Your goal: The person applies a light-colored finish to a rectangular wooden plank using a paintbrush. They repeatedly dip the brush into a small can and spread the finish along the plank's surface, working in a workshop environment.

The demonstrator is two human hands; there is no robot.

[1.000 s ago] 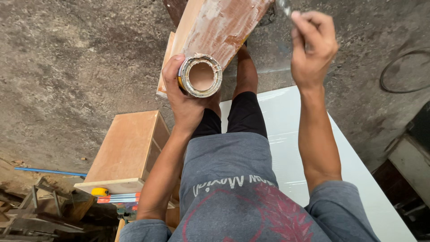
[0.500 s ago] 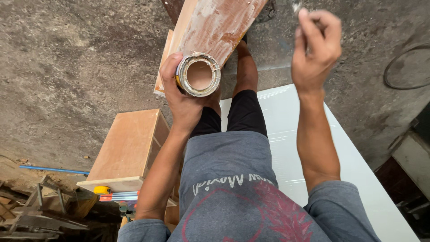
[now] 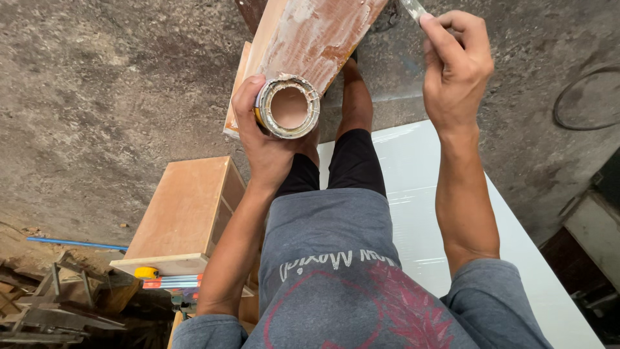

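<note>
My left hand (image 3: 265,139) grips a round open tin (image 3: 288,108) crusted with pale filler paste, its mouth facing me. The tin sits in front of a wooden board (image 3: 316,35) smeared with whitish filler, which rises out of the top of the view. My right hand (image 3: 455,68) is raised at the upper right, fingers pinched on the handle of a thin metal putty knife (image 3: 413,9) that runs off the top edge. My legs in black shorts stand below the board.
A small wooden cabinet (image 3: 184,216) stands at my left on the rough concrete floor (image 3: 97,97). A white sheet panel (image 3: 516,258) lies to my right. Scrap metal and tools (image 3: 58,304) clutter the lower left; a dark cable loop (image 3: 584,97) lies at the right.
My right hand has risen slightly and shifted with the putty knife, which now sits more out of view at the top. The left hand keeps the tin in place.
</note>
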